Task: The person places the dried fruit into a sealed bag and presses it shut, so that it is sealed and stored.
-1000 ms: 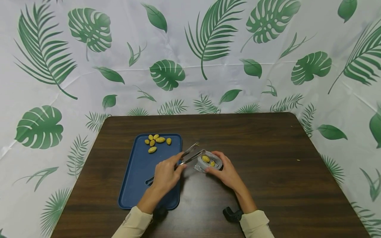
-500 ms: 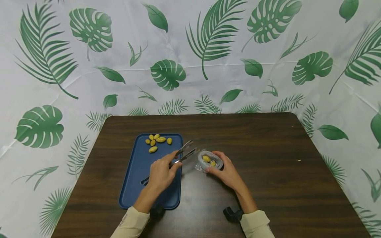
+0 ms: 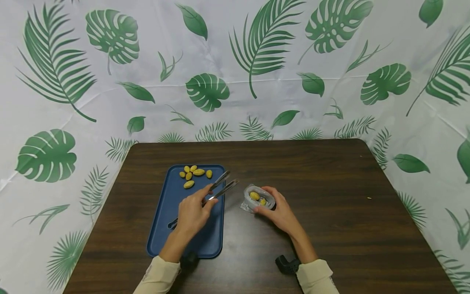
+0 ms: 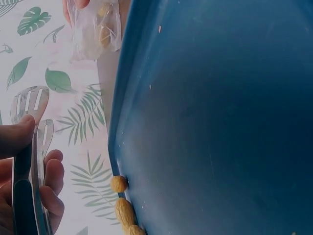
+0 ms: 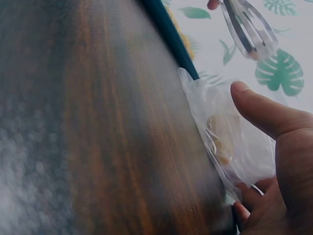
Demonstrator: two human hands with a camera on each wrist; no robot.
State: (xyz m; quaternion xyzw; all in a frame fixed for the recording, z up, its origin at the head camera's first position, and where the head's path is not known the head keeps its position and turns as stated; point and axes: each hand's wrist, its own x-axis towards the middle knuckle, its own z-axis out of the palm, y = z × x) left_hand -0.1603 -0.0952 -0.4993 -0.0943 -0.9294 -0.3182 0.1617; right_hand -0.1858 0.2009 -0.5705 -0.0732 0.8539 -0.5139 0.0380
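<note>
My left hand (image 3: 191, 214) holds metal tongs (image 3: 228, 186) over the right side of a blue tray (image 3: 170, 206). The two tong arms stand apart with nothing between their tips; in the left wrist view, thumb and fingers wrap the tongs (image 4: 23, 181). Several peanuts in the shell (image 3: 189, 184) lie near the tray's far end. My right hand (image 3: 280, 210) grips a clear plastic bag (image 3: 248, 207) by its side, right of the tray. The bag's mouth is spread, and two peanuts (image 3: 254, 196) show inside it. In the right wrist view the bag (image 5: 249, 152) sits between thumb and fingers.
The tray lies on a dark wooden table (image 3: 330, 228), left of the middle. A small pale scrap (image 3: 369, 198) is on the table at right. Tiny crumbs dot the tray. A leaf-print cloth (image 3: 271, 102) hangs behind the table's far edge. A black wrist device (image 3: 287, 265) is on my right wrist.
My left hand has drawn the tongs away from the bag, leftward over the tray. The right hand and the bag have stayed nearly in place. The peanuts on the tray have not moved.
</note>
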